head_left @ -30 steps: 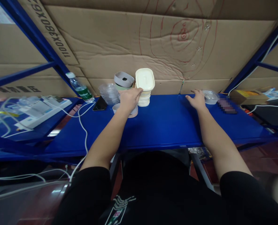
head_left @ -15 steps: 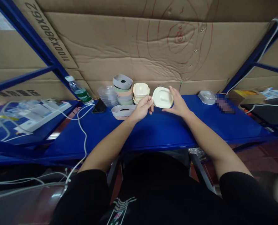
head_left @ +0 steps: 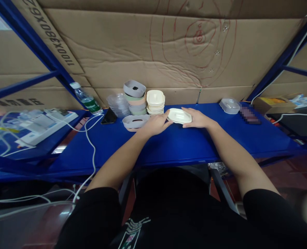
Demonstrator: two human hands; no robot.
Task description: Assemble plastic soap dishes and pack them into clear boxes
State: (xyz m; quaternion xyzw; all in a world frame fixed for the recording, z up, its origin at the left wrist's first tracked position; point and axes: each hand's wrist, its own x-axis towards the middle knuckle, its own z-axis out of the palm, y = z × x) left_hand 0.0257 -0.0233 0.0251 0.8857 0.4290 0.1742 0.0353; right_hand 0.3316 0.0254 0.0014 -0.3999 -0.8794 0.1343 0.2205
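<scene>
A cream plastic dish [head_left: 178, 116] lies flat on the blue table [head_left: 184, 141], held between both my hands. My left hand [head_left: 155, 123] grips its left edge with bent fingers. On the dish's right edge rests my right hand [head_left: 198, 119], fingers closed on the rim. Just behind stands a stack of cream dishes [head_left: 155, 101]. Left of that is a stack of grey, pink and green dishes [head_left: 135, 98], and a grey-and-pink tray [head_left: 135, 122] lies in front of it.
A stack of clear lids [head_left: 118, 104], a black phone [head_left: 109, 116] and a water bottle [head_left: 85, 98] sit at back left. White cables [head_left: 91, 145] trail over the table's left edge. A clear lid [head_left: 230, 105] lies at back right. Cardboard [head_left: 169, 52] walls the back.
My left hand lifted a cream dish off the stack; my right hand came over from the right to meet it. Both hands then lowered it from tilted in the air to flat on the table.
</scene>
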